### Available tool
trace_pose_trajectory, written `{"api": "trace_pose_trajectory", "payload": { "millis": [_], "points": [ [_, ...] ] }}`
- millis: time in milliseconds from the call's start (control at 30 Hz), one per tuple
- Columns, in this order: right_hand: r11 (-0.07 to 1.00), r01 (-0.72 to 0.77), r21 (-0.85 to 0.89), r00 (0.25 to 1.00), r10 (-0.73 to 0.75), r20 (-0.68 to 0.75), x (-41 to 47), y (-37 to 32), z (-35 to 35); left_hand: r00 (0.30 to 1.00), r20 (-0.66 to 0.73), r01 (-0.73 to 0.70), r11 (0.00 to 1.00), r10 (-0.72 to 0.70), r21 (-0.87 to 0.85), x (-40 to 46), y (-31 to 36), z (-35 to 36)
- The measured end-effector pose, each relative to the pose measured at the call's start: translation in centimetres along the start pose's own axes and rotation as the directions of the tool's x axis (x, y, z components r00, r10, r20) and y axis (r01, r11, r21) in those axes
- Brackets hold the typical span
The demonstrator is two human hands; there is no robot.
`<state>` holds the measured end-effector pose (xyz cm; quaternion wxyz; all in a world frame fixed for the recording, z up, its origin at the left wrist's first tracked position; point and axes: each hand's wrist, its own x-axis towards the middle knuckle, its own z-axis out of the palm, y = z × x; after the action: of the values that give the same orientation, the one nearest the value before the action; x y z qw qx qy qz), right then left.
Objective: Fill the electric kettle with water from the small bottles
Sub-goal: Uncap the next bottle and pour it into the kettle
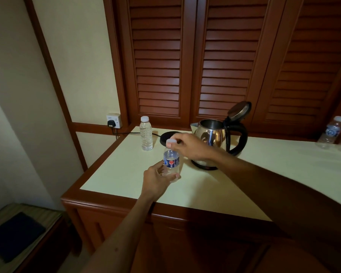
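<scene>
The left hand (156, 179) wraps the labelled water bottle (171, 162); the right hand (189, 145) pinches its white cap (170, 142). The open steel kettle (215, 134) stands at the bottle's two o'clock. Squeezing while uncapping could likely spurt water over the counter (126, 174).

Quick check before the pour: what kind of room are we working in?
Probably a hotel room: a kettle and small water bottles on a built-in wooden counter, with louvred wardrobe doors behind.
</scene>
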<state>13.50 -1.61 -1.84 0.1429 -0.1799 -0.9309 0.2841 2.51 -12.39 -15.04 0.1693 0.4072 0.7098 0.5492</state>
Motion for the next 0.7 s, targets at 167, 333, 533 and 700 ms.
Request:
{"api": "trace_pose_trajectory", "payload": {
  "millis": [167,333,533,700],
  "points": [
    [0.913,-0.108,0.394,0.994,0.108,0.022,-1.7,2.0,3.1,1.000,0.011,-0.030,0.998,0.029,0.048,-0.2,0.4,-0.1],
    [0.951,-0.131,0.281,0.971,0.180,-0.158,-2.3,3.1,3.1,0.993,0.103,-0.095,0.931,0.062,0.353,-0.6,0.4,0.0],
    [0.939,-0.150,0.310,0.940,0.232,-0.249,-6.4,7.1,0.8,0.948,0.247,-0.312,0.729,0.199,0.609,-0.6,0.1,1.3],
    [0.949,-0.173,0.264,0.914,0.254,-0.316,-11.1,11.2,-2.3,0.908,0.320,-0.412,0.431,0.271,0.803,-1.0,2.6,5.1]
  ]
}}
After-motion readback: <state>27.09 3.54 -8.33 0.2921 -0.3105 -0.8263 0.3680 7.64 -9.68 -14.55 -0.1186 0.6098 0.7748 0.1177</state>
